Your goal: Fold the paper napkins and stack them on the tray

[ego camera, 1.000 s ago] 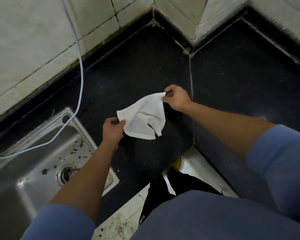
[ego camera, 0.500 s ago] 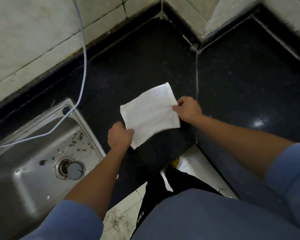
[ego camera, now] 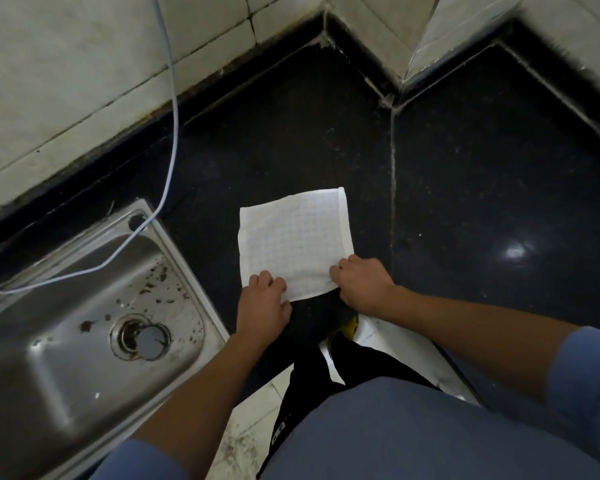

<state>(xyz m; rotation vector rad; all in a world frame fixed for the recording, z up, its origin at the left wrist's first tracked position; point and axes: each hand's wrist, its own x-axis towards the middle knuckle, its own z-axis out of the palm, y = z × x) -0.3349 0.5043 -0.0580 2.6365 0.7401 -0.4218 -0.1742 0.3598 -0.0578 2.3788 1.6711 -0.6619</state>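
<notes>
Napkin flat under both hands

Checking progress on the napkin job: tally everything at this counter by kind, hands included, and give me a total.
Paper napkin: 1
Hands: 2, left hand and right hand, each holding the paper napkin's near edge
Sink: 1
Drain stopper: 1
Cable: 1
Total: 6

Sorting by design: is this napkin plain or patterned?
The napkin is white with a faint grid; head view.
</notes>
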